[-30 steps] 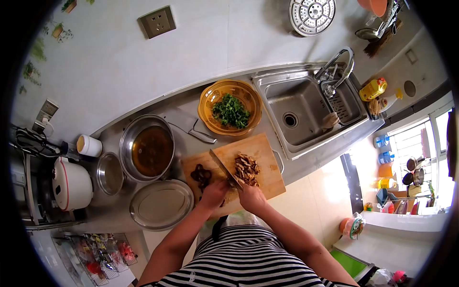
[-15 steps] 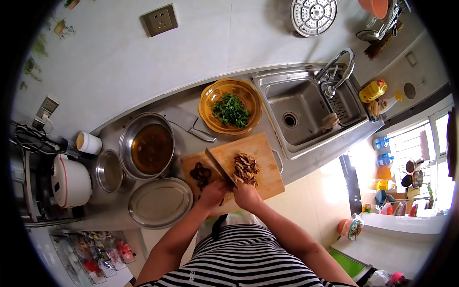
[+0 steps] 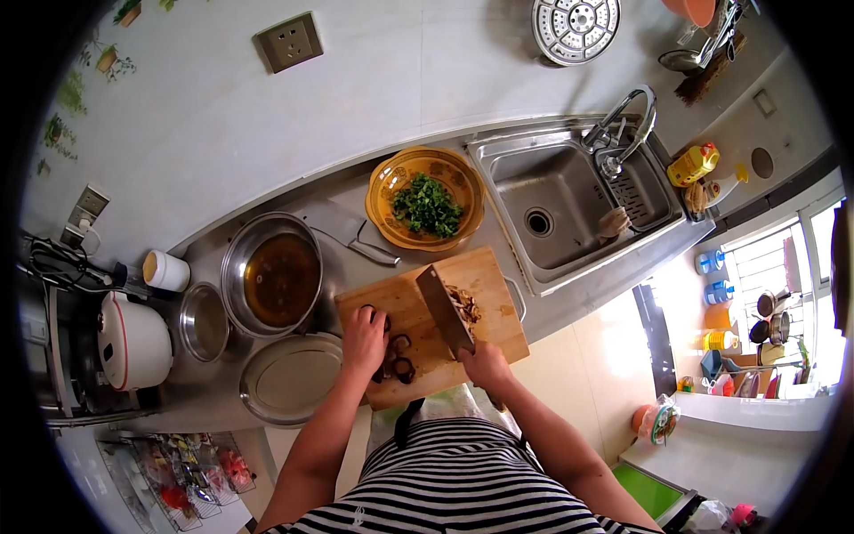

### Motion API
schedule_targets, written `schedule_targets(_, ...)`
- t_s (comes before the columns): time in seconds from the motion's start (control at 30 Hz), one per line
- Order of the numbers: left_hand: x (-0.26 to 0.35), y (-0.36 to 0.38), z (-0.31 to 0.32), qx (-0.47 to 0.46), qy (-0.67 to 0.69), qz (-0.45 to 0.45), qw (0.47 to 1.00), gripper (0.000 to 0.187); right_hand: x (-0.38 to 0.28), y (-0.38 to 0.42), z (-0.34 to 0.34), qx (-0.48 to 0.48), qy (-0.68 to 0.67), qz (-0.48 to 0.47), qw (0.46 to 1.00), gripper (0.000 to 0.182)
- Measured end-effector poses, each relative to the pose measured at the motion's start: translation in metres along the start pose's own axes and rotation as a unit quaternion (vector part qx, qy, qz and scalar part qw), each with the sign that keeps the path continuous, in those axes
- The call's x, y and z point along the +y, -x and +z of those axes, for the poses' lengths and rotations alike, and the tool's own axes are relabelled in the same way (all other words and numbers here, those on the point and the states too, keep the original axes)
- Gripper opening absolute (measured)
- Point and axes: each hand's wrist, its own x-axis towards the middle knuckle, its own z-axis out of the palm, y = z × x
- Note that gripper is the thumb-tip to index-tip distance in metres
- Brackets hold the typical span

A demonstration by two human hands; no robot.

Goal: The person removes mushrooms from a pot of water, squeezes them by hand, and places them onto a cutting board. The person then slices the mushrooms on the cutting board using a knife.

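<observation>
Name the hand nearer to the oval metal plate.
Left. The left hand is over the left part of the cutting board, close to the right of the oval metal plate; the right hand, gripping the cleaver, is farther right.

Counter (image 3: 200, 396), wooden board (image 3: 498, 311), amber bowl (image 3: 382, 200), tray (image 3: 294, 383)

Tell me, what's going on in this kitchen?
A person stands at a wooden board, the right hand gripping a broad knife. The left hand is by some larger dark pieces, possibly mushrooms. A sliced pile lies on the knife's other side. Beyond the board, a yellow bowl holds chopped greens.
</observation>
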Motion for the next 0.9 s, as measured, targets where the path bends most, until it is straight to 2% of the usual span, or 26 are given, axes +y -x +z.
schedule_targets(0.07,0.000,-0.006,-0.004,-0.012,-0.004,0.003,1.000,0.038,0.008,-0.006,-0.005,-0.002,-0.059,0.021,0.998,0.039)
schedule_targets(0.17,0.005,-0.013,-0.004,0.003,0.046,0.025,0.999,0.030,0.009,-0.005,-0.005,0.007,-0.059,0.000,0.998,0.036)
schedule_targets(0.27,0.025,-0.019,0.006,-0.009,0.169,0.072,0.983,0.023,0.015,-0.004,0.002,0.005,-0.062,0.010,0.998,0.034)
schedule_targets(0.37,0.034,-0.014,0.022,-0.014,0.184,0.081,0.980,0.024,0.015,-0.004,-0.001,-0.004,-0.060,0.020,0.998,0.033)
schedule_targets(0.43,0.037,-0.008,0.025,-0.014,0.201,0.140,0.970,0.026,0.011,-0.002,-0.004,-0.012,-0.056,0.020,0.998,0.032)
schedule_targets(0.47,0.036,-0.004,0.025,-0.015,0.200,0.141,0.969,0.026,0.008,-0.001,-0.005,-0.008,-0.050,0.011,0.999,0.033)
schedule_targets(0.53,0.037,0.002,0.020,0.106,0.147,0.106,0.978,0.031,0.004,0.003,-0.008,-0.004,-0.046,0.007,0.999,0.033)
schedule_targets(0.57,0.038,0.005,0.017,0.126,0.106,0.067,0.984,0.034,0.002,0.005,-0.010,0.010,-0.025,-0.013,1.000,0.032)
schedule_targets(0.6,0.037,0.006,0.021,0.125,0.107,0.066,0.984,0.034,-0.002,0.007,-0.011,0.024,-0.005,-0.035,0.999,0.031)
schedule_targets(0.63,0.035,0.007,0.027,0.086,0.146,0.056,0.984,0.035,-0.006,0.009,-0.012,0.024,-0.004,-0.035,0.999,0.031)
schedule_targets(0.7,0.037,0.006,0.033,0.032,0.222,0.055,0.973,0.037,-0.014,0.015,-0.015,0.000,0.019,-0.011,1.000,0.028)
schedule_targets(0.83,0.046,0.004,0.037,0.056,0.234,0.075,0.968,0.035,-0.018,0.023,-0.019,-0.019,0.070,0.000,0.997,0.025)
schedule_targets(0.9,0.044,0.005,0.039,0.104,0.220,0.114,0.963,0.033,-0.019,0.026,-0.022,-0.021,0.069,-0.001,0.997,0.025)
